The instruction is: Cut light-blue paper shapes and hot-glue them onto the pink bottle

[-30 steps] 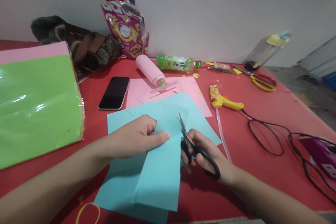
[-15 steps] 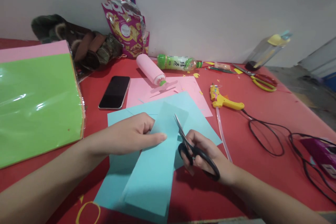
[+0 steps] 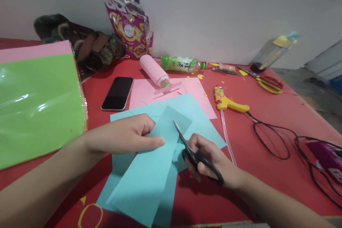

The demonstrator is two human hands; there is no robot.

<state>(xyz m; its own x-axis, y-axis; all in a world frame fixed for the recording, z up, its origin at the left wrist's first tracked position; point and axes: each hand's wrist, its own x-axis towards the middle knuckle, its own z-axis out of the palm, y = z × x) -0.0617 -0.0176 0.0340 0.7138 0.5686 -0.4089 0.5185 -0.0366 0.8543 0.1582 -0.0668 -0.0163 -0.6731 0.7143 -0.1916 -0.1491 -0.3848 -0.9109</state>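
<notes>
A long light-blue piece of paper (image 3: 145,181) is pinched in my left hand (image 3: 128,133), thumb on top and the other fingers hidden behind it. My right hand (image 3: 211,156) grips black-handled scissors (image 3: 188,149). Their blades point up and to the left and lie across the right edge of the paper. Under both hands rests a larger light-blue sheet (image 3: 199,121), partly over a pink sheet (image 3: 171,92). On the pink sheet lies a pink-wrapped bottle (image 3: 153,70) with a green cap and pink blades at its end.
A phone (image 3: 117,93) and a packet of coloured sheets (image 3: 40,103) lie to the left. At the right are a yellow glue gun (image 3: 229,104) with its cord, and red-and-yellow scissors (image 3: 269,83). Along the wall stand a snack bag (image 3: 129,30) and a green-labelled bottle (image 3: 180,64).
The held paper has swung, its lower end shifting left. My left hand has moved slightly left, and the scissor tips lie a little further left over the paper.
</notes>
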